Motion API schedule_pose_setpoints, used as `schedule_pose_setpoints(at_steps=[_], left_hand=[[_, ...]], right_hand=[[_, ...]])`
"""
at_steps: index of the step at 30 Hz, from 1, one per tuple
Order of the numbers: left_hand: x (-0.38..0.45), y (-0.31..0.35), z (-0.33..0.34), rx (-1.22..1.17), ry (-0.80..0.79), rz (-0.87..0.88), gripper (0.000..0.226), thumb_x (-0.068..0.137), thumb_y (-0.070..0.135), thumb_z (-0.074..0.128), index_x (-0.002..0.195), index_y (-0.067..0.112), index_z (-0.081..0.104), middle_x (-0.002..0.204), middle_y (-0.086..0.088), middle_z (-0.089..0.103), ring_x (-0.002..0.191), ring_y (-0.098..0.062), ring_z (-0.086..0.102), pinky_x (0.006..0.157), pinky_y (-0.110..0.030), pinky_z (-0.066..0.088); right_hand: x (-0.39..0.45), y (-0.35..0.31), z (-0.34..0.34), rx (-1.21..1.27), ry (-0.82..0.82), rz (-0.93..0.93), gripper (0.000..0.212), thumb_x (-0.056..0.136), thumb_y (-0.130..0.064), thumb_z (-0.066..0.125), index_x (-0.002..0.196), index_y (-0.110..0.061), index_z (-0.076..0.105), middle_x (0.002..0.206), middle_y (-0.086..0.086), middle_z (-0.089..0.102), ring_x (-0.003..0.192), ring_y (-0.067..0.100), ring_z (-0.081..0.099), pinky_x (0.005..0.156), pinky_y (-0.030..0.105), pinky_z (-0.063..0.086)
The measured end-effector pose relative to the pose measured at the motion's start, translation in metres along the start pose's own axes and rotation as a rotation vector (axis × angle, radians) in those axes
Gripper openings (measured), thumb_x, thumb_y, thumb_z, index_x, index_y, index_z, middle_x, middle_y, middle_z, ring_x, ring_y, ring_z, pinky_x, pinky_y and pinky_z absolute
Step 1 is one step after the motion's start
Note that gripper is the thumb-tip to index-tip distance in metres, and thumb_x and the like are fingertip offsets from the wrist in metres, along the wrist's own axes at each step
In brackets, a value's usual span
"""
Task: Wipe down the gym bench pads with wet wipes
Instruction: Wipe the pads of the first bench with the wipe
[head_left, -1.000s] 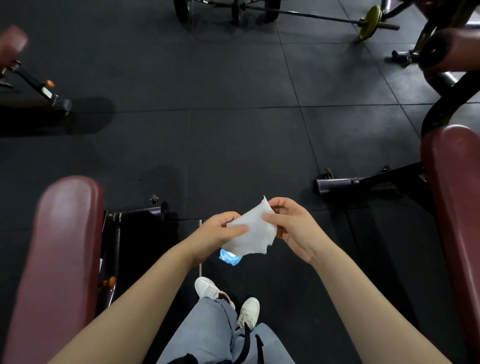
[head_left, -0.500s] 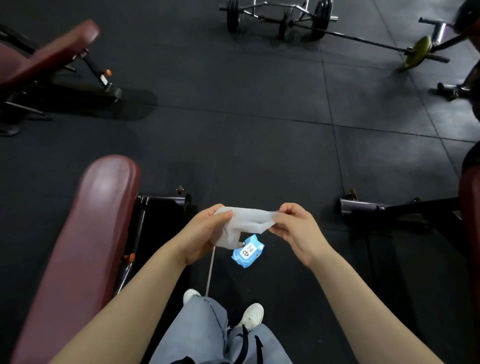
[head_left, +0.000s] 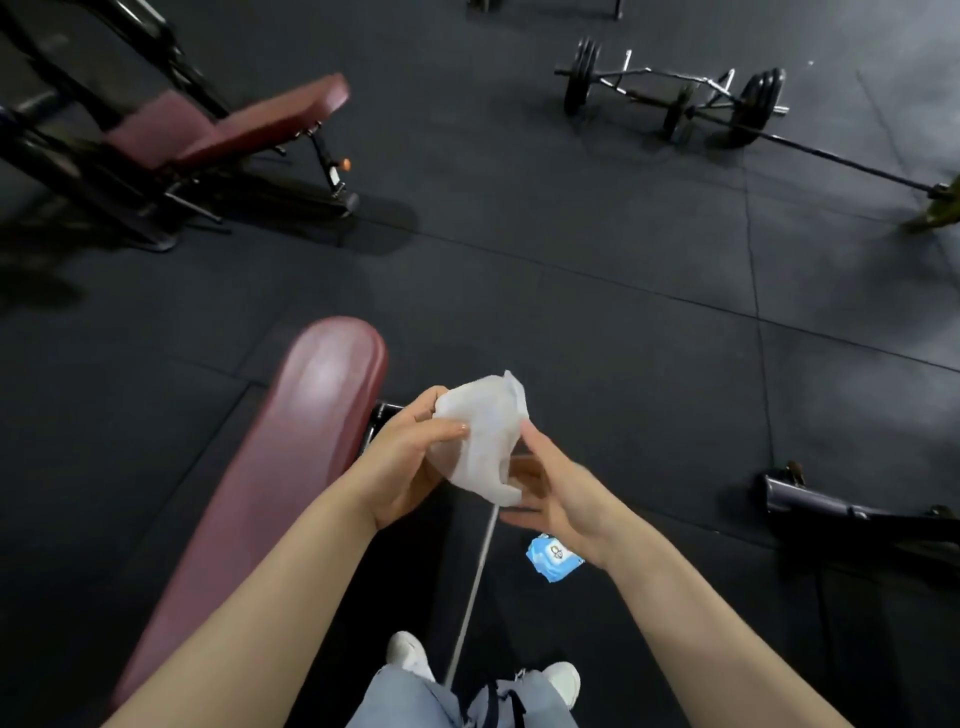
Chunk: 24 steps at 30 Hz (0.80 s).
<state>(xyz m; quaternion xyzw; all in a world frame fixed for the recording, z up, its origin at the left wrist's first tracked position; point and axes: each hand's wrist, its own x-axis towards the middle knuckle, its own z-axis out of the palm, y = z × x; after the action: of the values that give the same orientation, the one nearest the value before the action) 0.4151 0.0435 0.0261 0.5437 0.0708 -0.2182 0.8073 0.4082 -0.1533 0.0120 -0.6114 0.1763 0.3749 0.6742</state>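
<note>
I had the left hand (head_left: 410, 457) pinching the wipe (head_left: 480, 436) with thumb on top, just in front of my body; the right hand (head_left: 553, 493) sat beside it, blurred, fingers loosely spread and touching the wipe's lower edge, gripping nothing I could make out; the wipe looked bunched, so I judged it should be spread flat across the palm before pressing it along the bench pad (head_left: 291, 441) just to the left; the pack (head_left: 553, 556) lay on the floor (head_left: 597, 312) below.

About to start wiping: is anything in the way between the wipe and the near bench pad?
Nothing visible. The wipe, gripped by the left hand, hangs just right of the maroon bench pad, whose surface shows bare.
</note>
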Motion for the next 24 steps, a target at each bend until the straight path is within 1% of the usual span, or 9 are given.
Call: schedule_pose_setpoints(at_steps=[2, 4, 8, 10, 12, 14, 16, 20, 24], left_hand=[[-0.008, 0.008, -0.024, -0.069, 0.022, 0.029, 0.04, 0.073, 0.018, 0.072, 0.109, 0.012, 0.056, 0.1, -0.007, 0.069, 0.087, -0.021, 0.068, 0.067, -0.029, 0.055], [-0.015, 0.014, -0.049, -0.126, 0.049, 0.042, 0.047, 0.072, 0.021, 0.073, 0.115, 0.011, 0.057, 0.107, -0.01, 0.069, 0.093, -0.025, 0.068, 0.07, -0.031, 0.057], [-0.027, 0.023, -0.101, -0.15, 0.124, 0.057, 0.043, 0.091, 0.033, 0.059, 0.123, 0.006, 0.062, 0.122, -0.014, 0.067, 0.109, -0.029, 0.064, 0.08, -0.035, 0.057], [-0.032, 0.029, -0.122, -0.101, 0.174, 0.083, 0.039, 0.097, 0.039, 0.049, 0.115, 0.014, 0.073, 0.119, -0.012, 0.071, 0.108, -0.025, 0.068, 0.08, -0.033, 0.057], [-0.036, 0.035, -0.139, -0.015, 0.29, 0.089, 0.034, 0.095, 0.041, 0.053, 0.096, 0.015, 0.076, 0.107, -0.008, 0.074, 0.1, -0.025, 0.069, 0.086, -0.039, 0.055], [-0.037, 0.037, -0.156, 0.055, 0.412, 0.104, 0.025, 0.091, 0.033, 0.059, 0.072, 0.016, 0.062, 0.085, -0.004, 0.067, 0.087, -0.026, 0.061, 0.086, -0.042, 0.047], [-0.036, 0.04, -0.163, 0.075, 0.463, 0.123, 0.033, 0.094, 0.015, 0.056, 0.063, 0.019, 0.046, 0.077, -0.004, 0.057, 0.081, -0.023, 0.054, 0.078, -0.036, 0.045], [-0.025, 0.05, -0.175, 0.18, 0.578, 0.139, 0.03, 0.089, -0.007, 0.052, 0.073, 0.016, 0.043, 0.072, 0.002, 0.046, 0.071, -0.013, 0.044, 0.067, -0.027, 0.037], [-0.005, 0.061, -0.193, 0.406, 0.657, 0.096, 0.026, 0.088, -0.004, 0.055, 0.093, 0.022, 0.057, 0.078, 0.013, 0.058, 0.067, 0.0, 0.051, 0.057, -0.01, 0.04]], right_hand=[[0.01, -0.002, 0.024, 0.233, -0.19, 0.056, 0.069, 0.089, -0.064, 0.053, 0.124, -0.005, 0.064, 0.116, 0.019, 0.066, 0.117, 0.033, 0.061, 0.101, 0.046, 0.048], [0.022, -0.007, 0.047, 0.361, -0.266, 0.015, 0.059, 0.092, -0.048, 0.06, 0.127, 0.0, 0.06, 0.121, 0.019, 0.064, 0.117, 0.033, 0.061, 0.099, 0.043, 0.05], [0.045, -0.021, 0.088, 0.361, -0.208, -0.098, 0.038, 0.09, -0.019, 0.063, 0.121, 0.002, 0.057, 0.125, 0.018, 0.064, 0.116, 0.033, 0.062, 0.095, 0.044, 0.053], [0.056, -0.027, 0.105, 0.278, -0.167, -0.138, 0.032, 0.092, -0.014, 0.059, 0.121, -0.001, 0.058, 0.119, 0.014, 0.068, 0.11, 0.029, 0.065, 0.09, 0.042, 0.055], [0.065, -0.033, 0.119, 0.155, -0.111, -0.182, 0.027, 0.092, -0.009, 0.057, 0.117, 0.001, 0.058, 0.111, 0.01, 0.071, 0.099, 0.025, 0.069, 0.08, 0.038, 0.057], [0.075, -0.038, 0.132, -0.007, -0.035, -0.229, 0.017, 0.09, -0.007, 0.059, 0.103, 0.004, 0.056, 0.096, 0.009, 0.067, 0.084, 0.017, 0.069, 0.072, 0.033, 0.057], [0.083, -0.04, 0.14, -0.149, 0.057, -0.299, 0.01, 0.088, -0.01, 0.062, 0.089, -0.008, 0.053, 0.079, 0.005, 0.058, 0.068, 0.008, 0.062, 0.066, 0.028, 0.054], [0.108, -0.044, 0.148, -0.455, 0.212, -0.529, 0.019, 0.088, -0.017, 0.062, 0.093, -0.028, 0.048, 0.06, -0.007, 0.055, 0.057, 0.002, 0.046, 0.058, 0.014, 0.042], [0.139, -0.063, 0.148, -0.624, 0.114, -0.648, 0.026, 0.091, -0.017, 0.059, 0.104, -0.039, 0.062, 0.08, -0.008, 0.064, 0.069, 0.006, 0.054, 0.062, 0.011, 0.043]])
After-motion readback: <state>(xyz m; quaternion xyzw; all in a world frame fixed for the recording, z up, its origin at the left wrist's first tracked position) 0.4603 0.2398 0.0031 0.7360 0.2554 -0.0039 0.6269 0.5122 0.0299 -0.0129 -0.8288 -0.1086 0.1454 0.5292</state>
